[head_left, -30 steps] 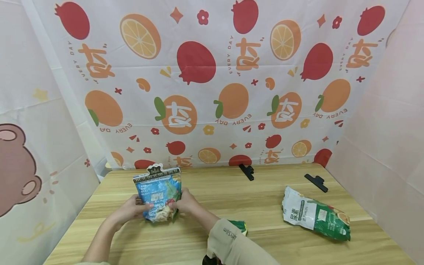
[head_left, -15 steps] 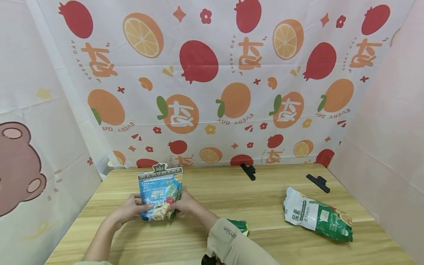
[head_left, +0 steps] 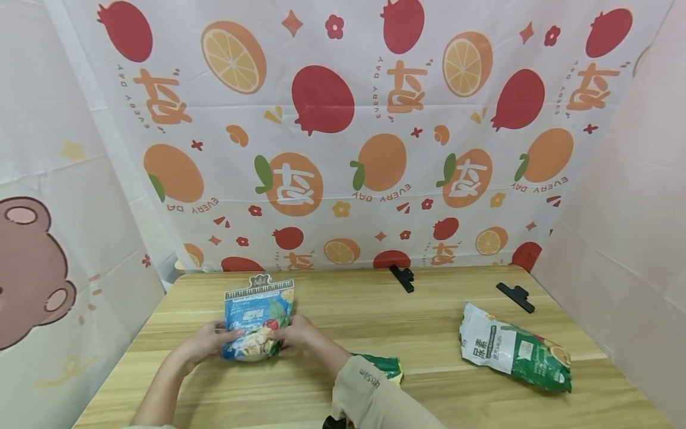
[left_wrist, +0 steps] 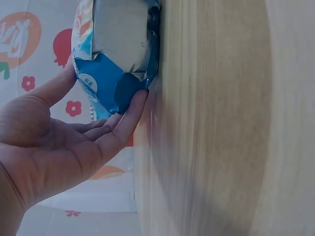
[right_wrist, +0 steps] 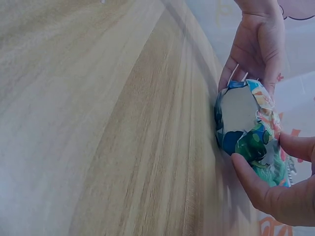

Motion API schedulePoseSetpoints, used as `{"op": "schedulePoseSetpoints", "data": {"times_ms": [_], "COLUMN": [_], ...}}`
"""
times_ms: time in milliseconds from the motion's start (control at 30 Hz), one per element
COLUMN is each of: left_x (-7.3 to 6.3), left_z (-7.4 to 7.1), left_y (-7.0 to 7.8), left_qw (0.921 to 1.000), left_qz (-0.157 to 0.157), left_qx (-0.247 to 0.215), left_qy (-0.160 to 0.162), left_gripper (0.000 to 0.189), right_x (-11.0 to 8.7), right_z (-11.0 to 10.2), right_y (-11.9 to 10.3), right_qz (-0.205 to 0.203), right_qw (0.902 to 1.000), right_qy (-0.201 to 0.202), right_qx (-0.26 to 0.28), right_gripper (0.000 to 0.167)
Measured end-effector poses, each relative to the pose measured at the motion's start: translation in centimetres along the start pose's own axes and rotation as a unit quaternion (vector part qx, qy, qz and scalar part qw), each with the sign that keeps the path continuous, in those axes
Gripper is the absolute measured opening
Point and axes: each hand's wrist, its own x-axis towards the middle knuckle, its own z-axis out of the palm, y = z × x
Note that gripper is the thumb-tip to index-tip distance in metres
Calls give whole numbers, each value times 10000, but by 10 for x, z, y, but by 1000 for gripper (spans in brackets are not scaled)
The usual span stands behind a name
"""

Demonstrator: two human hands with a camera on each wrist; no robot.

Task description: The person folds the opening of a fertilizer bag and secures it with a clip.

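A blue food bag, printed with pictures of food, is gripped between both hands toward the left of the table. Across its top edge runs a clip with a black-and-white striped bar. My left hand grips the bag's left side, thumb on the front. On the other side, my right hand grips the right side, also with the thumb in front. In the left wrist view, fingers curl under the bag's lower corner. The right wrist view shows the bag's pale bottom close to the table surface.
A green and white bag lies at the right. Two black clips, the middle one and the right one, lie toward the back. A green packet is partly hidden by the right sleeve. A patterned cloth hangs behind.
The bag's clipped top has dropped lower in the head view and tipped back, while both hands keep their grip. The head view has shifted slightly.
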Motion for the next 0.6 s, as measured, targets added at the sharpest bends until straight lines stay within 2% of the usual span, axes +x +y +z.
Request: {"op": "schedulePoseSetpoints", "data": {"times_ms": [167, 333, 600], "left_x": [-4, -7, -8], "left_z": [-1, -4, -10], "left_y": [0, -2, -2], "left_qw": [10000, 9998, 9994], "left_qz": [-74, -117, -249], "left_qx": [22, -45, 9], "left_qy": [-51, -160, -253], "left_gripper": [62, 52, 49], "right_x": [2, 3, 3], "right_z": [2, 6, 11], "right_y": [2, 4, 7], "right_qz": [96, 144, 61], "right_qw": [9995, 9986, 9979], "right_qy": [-39, -36, -125], "right_qx": [289, 499, 630], "right_gripper": [16, 14, 14]}}
